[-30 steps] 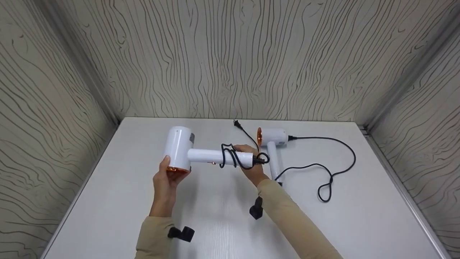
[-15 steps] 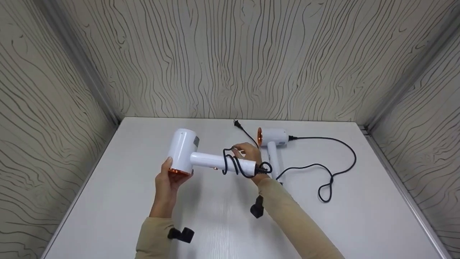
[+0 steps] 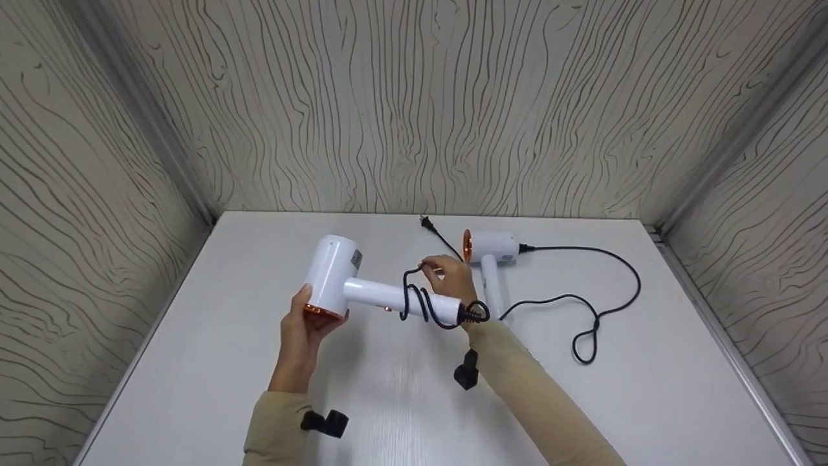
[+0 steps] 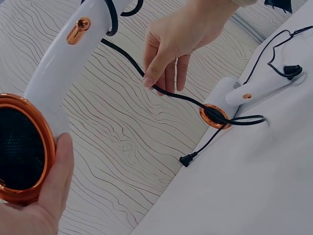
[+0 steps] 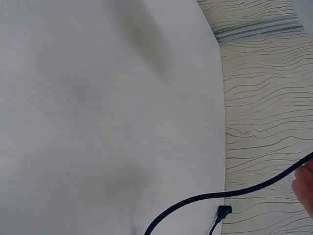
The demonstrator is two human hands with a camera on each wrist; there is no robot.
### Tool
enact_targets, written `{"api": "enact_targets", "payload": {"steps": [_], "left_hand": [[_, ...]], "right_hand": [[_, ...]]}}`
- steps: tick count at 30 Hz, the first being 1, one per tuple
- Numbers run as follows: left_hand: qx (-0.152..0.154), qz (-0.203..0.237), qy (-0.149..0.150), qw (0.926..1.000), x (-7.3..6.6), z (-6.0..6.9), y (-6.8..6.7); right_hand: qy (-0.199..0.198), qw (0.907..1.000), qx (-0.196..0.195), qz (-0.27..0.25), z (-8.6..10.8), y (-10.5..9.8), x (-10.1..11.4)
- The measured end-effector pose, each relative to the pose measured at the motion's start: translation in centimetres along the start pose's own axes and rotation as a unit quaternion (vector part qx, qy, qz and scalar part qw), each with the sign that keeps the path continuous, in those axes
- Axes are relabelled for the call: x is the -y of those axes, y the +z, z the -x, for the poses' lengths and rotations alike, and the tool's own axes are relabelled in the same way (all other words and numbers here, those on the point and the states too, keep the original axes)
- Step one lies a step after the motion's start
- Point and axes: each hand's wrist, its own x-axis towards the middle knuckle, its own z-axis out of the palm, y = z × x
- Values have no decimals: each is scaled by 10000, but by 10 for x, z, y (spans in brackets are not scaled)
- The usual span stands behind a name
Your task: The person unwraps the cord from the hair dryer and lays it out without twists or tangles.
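Note:
A white hair dryer with an orange rim is held up by my left hand, which grips its barrel at the rim end. Black cord loops around its handle, which points right. My right hand, behind the handle, pinches a stretch of this cord between thumb and fingers. The left wrist view shows the pinched cord running from the handle past my right hand; my left hand lies against the orange rim. At the right wrist view's edge only fingertips show beside the cord.
A second white hair dryer lies on the white table, right of my right hand. Its black cord curves to the right and loops back. A black plug lies near the table's back edge. Patterned walls stand around the table.
The held dryer has shifted slightly right and down, its handle end tilting lower. My right hand's fingers have come away from the handle, drawing a stretch of cord out from it.

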Motion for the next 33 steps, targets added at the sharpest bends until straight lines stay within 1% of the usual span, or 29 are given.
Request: {"api": "enact_targets", "payload": {"steps": [1,3,8,14,19,22,27,33], "left_hand": [[-8,-2,-9,10000,0,0,0],[1,48,-14,10000,0,-1,-1],[18,77,-38,10000,0,-1,-3],[0,17,-98,10000,2,-2,-4],[-49,-4,-125,9999,3,-4,-4],[-58,-24,-151,9999,3,-4,-4],[-58,-79,-179,9998,5,-6,-4],[-84,-142,-209,9996,9,-7,-5]], "right_hand": [[27,10000,9,2,0,-1,0],[-59,10000,-14,51,-1,-3,-1],[-410,9987,-123,283,-1,-6,-8],[-317,9993,-43,179,0,-11,-8],[-119,9999,57,49,-1,-17,-5],[-29,10000,49,-21,-2,-19,-4],[-87,9999,-82,-58,-4,-23,-5],[-103,9999,-95,11,-5,-27,-6]]}}
